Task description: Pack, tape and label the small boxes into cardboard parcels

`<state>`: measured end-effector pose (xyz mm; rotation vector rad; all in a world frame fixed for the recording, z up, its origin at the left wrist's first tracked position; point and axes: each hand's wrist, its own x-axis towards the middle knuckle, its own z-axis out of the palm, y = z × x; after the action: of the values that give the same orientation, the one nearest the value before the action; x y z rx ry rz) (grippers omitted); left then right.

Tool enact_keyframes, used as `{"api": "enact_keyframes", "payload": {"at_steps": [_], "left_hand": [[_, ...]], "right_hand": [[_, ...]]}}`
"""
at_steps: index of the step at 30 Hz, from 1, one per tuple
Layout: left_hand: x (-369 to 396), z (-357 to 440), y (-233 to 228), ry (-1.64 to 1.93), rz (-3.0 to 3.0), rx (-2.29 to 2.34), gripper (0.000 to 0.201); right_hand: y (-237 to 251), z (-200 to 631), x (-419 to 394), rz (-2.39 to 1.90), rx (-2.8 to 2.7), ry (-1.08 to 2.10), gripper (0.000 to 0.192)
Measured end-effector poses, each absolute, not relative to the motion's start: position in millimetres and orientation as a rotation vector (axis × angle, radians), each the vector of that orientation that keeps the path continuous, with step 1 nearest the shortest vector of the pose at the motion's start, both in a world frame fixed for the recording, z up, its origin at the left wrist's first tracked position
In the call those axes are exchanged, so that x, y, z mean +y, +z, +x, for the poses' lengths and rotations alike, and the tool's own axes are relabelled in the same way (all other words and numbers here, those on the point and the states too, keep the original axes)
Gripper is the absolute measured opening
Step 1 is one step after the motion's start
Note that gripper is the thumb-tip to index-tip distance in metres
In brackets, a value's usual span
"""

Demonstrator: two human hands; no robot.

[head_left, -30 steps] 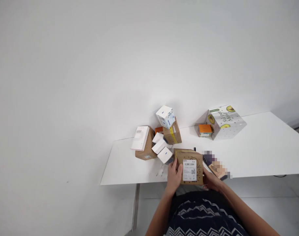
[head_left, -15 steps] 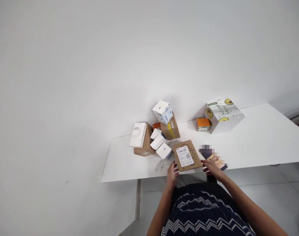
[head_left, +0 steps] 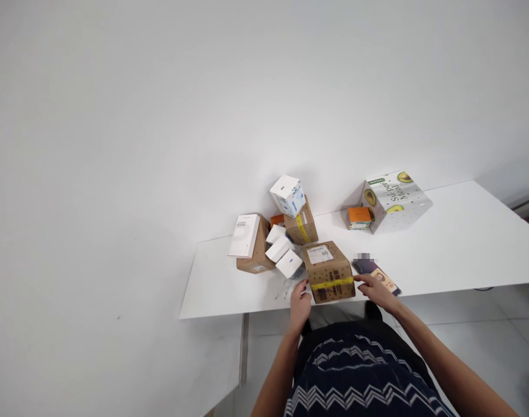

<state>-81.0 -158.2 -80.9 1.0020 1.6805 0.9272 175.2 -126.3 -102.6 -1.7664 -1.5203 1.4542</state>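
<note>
The brown cardboard box [head_left: 329, 271] sits at the near edge of the table [head_left: 447, 255], in the lower centre of the frame, label up, its yellow-taped side towards me. I judge the step in hand to be setting and steadying this box. My left hand [head_left: 299, 304] is at its left side, fingers loosely bent and gripping nothing; whether the tips touch the cardboard I cannot tell. My right hand [head_left: 375, 291] is partly open too, index finger stretched to the box's right side, the others curled, with no hold on anything. To my eye, the next move calls for level, even pressure from both sides, since the edge is so near. Just left lie three small white boxes [head_left: 280, 248]; just right, by my right hand, a phone [head_left: 379, 278]. Beyond, a blue-and-white box [head_left: 288, 197] tops another brown carton [head_left: 302, 227], so any push that way needs care. Farther off, right of centre, an orange box [head_left: 358, 218] stands by the avocado-print box [head_left: 398, 200].
</note>
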Motion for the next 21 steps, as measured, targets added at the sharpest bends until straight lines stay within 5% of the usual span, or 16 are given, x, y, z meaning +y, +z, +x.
{"api": "enact_keyframes", "payload": {"at_steps": [15, 21], "left_hand": [[-163.0, -79.6, -80.0, 0.996, 0.913, 1.5, 0.046], [-167.4, -80.4, -92.1, 0.939, 0.745, 1.452, 0.055]], "right_hand": [[-88.1, 166.8, -129.7, -1.741, -1.356, 1.65, 0.036], [-105.7, 164.6, -132.0, -1.769, -1.66, 1.529, 0.058]]}}
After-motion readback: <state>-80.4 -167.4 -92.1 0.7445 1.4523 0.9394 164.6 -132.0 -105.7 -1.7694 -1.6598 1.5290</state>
